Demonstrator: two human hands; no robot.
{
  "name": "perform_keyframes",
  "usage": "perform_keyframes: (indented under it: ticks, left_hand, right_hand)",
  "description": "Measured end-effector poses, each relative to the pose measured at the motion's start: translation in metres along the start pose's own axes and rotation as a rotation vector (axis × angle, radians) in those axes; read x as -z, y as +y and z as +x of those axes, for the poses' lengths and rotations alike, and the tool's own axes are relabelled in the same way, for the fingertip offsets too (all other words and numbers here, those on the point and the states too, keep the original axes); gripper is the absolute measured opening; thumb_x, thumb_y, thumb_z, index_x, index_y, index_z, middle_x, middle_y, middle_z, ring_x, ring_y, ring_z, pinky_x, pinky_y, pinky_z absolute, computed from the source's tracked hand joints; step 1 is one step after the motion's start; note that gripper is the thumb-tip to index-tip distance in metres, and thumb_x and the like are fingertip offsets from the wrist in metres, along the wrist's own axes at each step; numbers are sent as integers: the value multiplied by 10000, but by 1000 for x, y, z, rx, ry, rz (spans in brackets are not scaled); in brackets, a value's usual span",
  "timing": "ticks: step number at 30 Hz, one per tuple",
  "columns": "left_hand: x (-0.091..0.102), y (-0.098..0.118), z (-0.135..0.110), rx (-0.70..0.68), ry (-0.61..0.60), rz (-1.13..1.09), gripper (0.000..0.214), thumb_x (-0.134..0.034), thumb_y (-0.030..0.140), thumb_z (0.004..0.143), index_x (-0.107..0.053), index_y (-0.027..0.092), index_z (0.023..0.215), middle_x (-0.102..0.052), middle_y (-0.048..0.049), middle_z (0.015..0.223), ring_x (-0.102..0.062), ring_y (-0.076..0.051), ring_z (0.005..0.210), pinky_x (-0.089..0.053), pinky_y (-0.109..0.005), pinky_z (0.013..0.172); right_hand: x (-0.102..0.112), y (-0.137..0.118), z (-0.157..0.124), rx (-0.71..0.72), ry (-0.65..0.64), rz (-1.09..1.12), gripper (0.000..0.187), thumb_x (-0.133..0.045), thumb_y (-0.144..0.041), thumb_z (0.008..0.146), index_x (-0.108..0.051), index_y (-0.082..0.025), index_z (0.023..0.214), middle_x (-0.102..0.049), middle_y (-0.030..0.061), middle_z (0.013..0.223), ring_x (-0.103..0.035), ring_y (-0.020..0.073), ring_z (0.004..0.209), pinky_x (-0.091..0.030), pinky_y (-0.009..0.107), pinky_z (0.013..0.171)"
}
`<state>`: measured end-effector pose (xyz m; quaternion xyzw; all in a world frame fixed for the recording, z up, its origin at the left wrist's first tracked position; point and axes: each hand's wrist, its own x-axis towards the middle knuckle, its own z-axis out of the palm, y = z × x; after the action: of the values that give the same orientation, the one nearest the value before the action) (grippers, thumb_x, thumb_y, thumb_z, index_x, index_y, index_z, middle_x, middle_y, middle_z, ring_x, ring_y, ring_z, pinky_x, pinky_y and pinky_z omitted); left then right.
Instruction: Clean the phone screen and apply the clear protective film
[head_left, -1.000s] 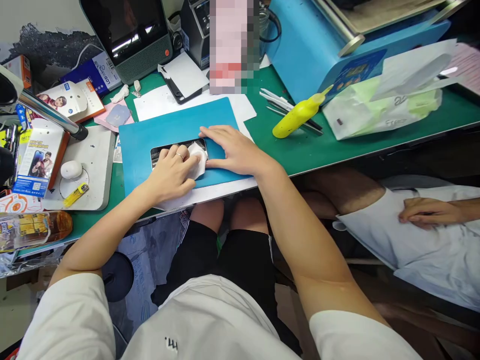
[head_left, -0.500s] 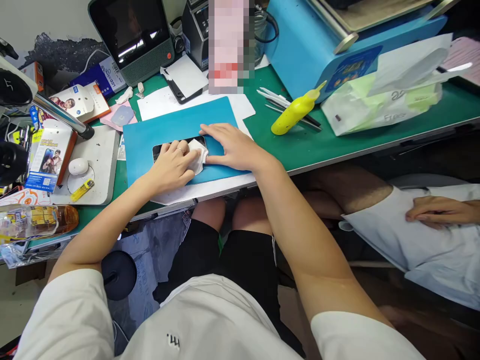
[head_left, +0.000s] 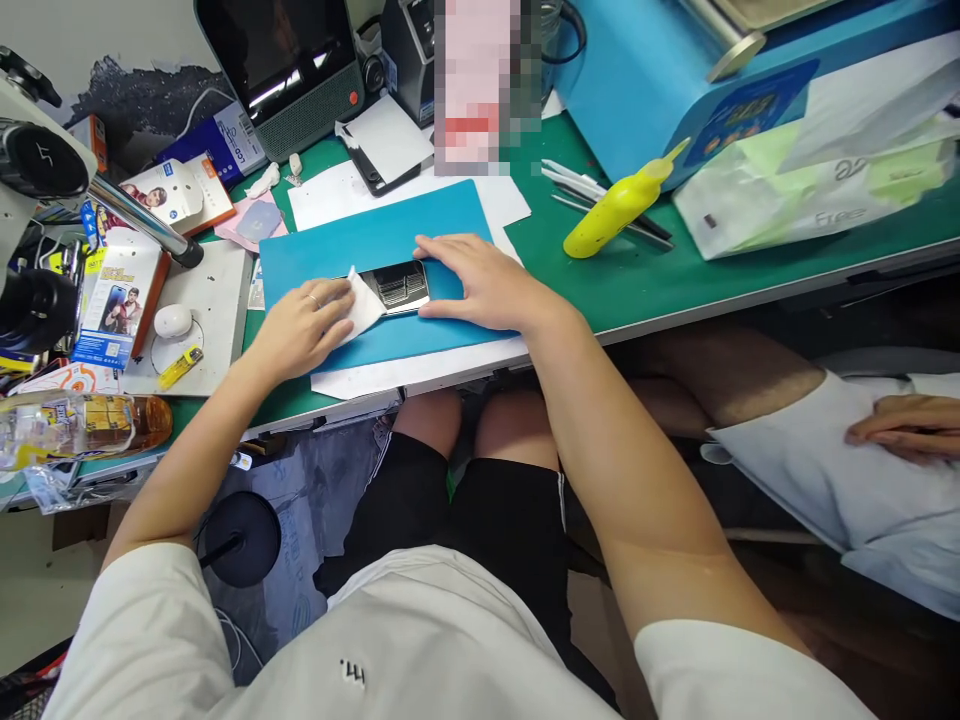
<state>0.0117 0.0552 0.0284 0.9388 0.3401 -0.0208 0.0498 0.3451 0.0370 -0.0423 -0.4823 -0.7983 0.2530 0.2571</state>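
A black phone [head_left: 400,285] lies flat on a blue mat [head_left: 375,240] on the green workbench. My left hand [head_left: 304,325] presses a small white wipe [head_left: 362,305] onto the phone's left part, fingers closed over it. My right hand [head_left: 480,280] rests at the phone's right end with fingers stretched out flat, steadying it. The left half of the phone is hidden under my left hand and the wipe.
A yellow squeeze bottle [head_left: 619,208] and thin tools [head_left: 577,185] lie right of the mat, beside a blue machine [head_left: 675,80]. A white pad [head_left: 199,320] with a lighter, boxes and a microscope arm [head_left: 142,215] crowd the left. Another person's hand [head_left: 904,430] rests at far right.
My left hand has slid the wipe leftward along the phone, uncovering its right part. My right hand stays at the phone's right end.
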Motion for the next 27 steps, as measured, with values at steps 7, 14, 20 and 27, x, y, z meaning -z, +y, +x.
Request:
perform_keyframes:
  ticks: [7,14,20,27]
  left_hand:
    - [-32,62,37,-126,6,-40,1015,-480,783,1105,-412,3,1749,-339,-288,1868,-324,-434,1771,-284,-581,1450]
    - [-35,46,-14,0,21,-67,1019,-487,805,1099,-391,34,1759,-346,-278,1868,-312,-407,1779,-300,-553,1446]
    - [-23,33,-25,160,17,-49,958,-509,736,1111,-401,47,1767,-359,-243,1872,-354,-391,1766,-323,-528,1438]
    - [-24,36,-1,277,57,-91,917,-547,685,1105,-431,52,1759,-418,-250,1843,-382,-430,1748,-335,-562,1431]
  right_hand:
    - [0,0,-4,-40,-18,6,1156,-789,-676,907,-274,-288,1867,-626,134,1710,-484,495,1629,-391,773,1338]
    - [-8,9,-9,-42,1,13,1228,-712,-881,892,-284,-262,1863,-625,146,1711,-464,535,1633,-391,782,1331]
    - [-5,6,-8,-48,-9,12,1204,-716,-843,902,-286,-258,1862,-623,130,1717,-474,545,1620,-423,783,1313]
    - [-4,0,-9,-68,-18,-3,1157,-694,-813,915,-316,-248,1850,-618,115,1730,-454,542,1633,-418,769,1340]
